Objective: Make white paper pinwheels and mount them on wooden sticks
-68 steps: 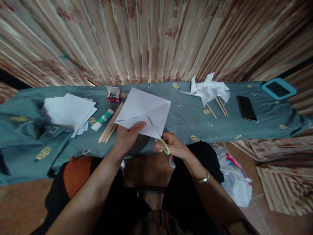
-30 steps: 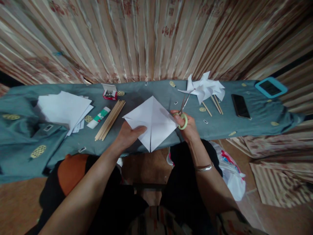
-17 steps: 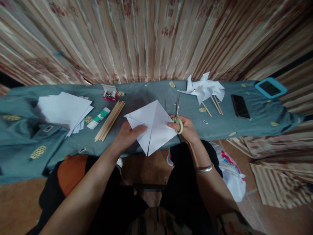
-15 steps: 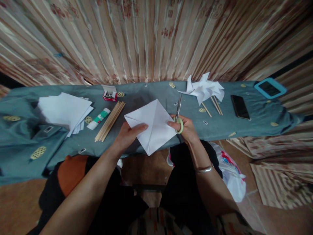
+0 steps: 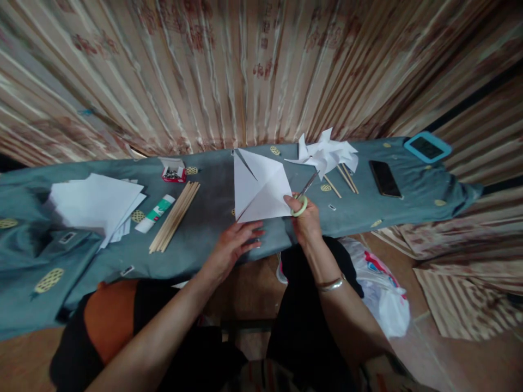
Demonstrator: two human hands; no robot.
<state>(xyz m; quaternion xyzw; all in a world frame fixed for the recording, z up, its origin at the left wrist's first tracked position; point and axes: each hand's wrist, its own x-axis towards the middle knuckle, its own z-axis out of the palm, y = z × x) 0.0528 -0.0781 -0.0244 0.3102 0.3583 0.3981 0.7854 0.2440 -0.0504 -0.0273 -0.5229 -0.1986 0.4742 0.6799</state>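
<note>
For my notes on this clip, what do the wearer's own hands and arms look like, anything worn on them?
Both the left hand and the right hand are ungloved, with bare forearms. A silver-coloured bracelet circles the right wrist. A dark patterned sleeve shows near the right elbow; no left sleeve is visible.

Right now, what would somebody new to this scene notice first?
Probably the white paper square at the centre, slit in from two left corners, with the scissors in the right grip beside it. Next, likely the white paper pinwheels on sticks, behind and to the right, then the blue-framed device farther right.
</note>
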